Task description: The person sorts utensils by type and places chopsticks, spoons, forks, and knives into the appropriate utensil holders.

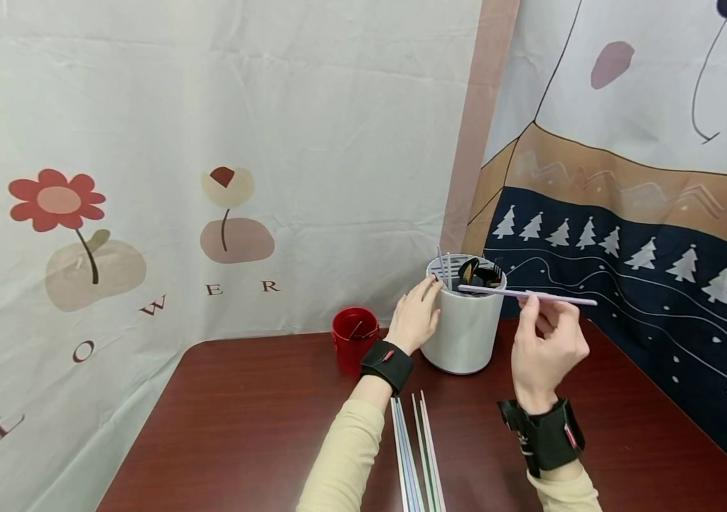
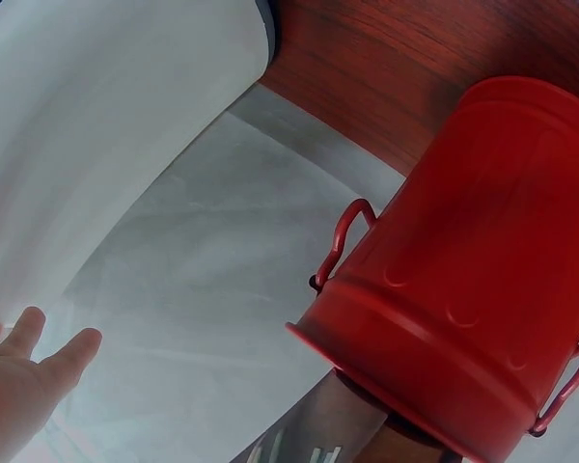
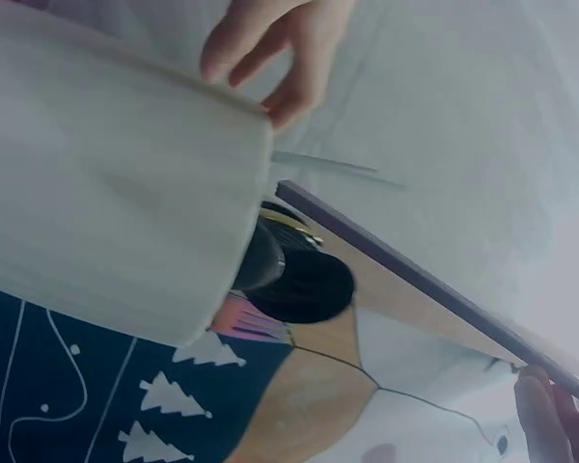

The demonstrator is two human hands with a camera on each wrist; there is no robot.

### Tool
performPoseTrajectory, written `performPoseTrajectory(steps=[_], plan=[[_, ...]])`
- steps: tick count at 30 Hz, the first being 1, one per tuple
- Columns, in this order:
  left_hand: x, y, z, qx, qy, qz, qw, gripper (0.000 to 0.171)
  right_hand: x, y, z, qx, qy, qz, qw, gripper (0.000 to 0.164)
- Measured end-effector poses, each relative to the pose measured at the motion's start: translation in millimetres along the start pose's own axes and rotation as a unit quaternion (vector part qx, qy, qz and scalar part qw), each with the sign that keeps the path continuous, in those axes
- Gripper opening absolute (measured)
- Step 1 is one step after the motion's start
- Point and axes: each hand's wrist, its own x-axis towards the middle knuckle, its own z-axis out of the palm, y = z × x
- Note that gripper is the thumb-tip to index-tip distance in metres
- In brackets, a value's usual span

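Note:
My right hand (image 1: pixel 548 345) pinches a purple chopstick (image 1: pixel 507 291) near one end, holding it almost level with its far tip above the rim of a white utensil holder (image 1: pixel 459 334). The fingers of my left hand (image 1: pixel 416 314) rest against that holder's left rim; the right wrist view shows their tips at the edge. Two light chopsticks (image 1: pixel 445 272) stand inside, on the left. Black utensils, among them a spoon (image 3: pixel 309 287) and a fork (image 1: pixel 496 272), fill the right part. Several pastel chopsticks (image 1: pixel 406 455) lie side by side on the table between my forearms.
A red bucket (image 2: pixel 482 260) with small side handles stands left of the holder and has thin items in it. The dark red wooden table (image 1: pixel 241 427) meets a printed cloth (image 1: pixel 337 142) behind it. Another dark cloth (image 1: pixel 657 341) with white trees hangs at the right edge.

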Motion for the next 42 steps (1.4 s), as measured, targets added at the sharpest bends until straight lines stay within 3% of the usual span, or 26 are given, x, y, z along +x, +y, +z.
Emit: performPoseTrajectory(steps=[7,13,17,27,42], plan=[[-1.0,0.0,1.4,0.000,0.003,0.004,1.0000,0.048,7.4,14.6,21.2,-0.052,-0.086,0.006,0.995,0.023],[-0.7,-0.3,0.5,0.000,-0.002,0.003,1.0000,0.049,14.9,26.3,35.4,-0.095,-0.179,0.016,0.979,0.023],[-0.5,-0.6,1.3,0.003,-0.003,0.006,1.0000,0.049,13.7,34.2,36.8,-0.104,-0.212,0.025,0.971,0.020],[-0.6,-1.3,-1.6,-0.003,-0.003,0.005,1.0000,0.049,-12.1,42.5,21.4,-0.129,-0.259,0.031,0.957,0.017],[-1.0,-1.4,0.4,0.003,0.000,0.005,1.0000,0.049,-61.8,52.4,-10.6,-0.164,-0.346,0.037,0.923,0.011]])
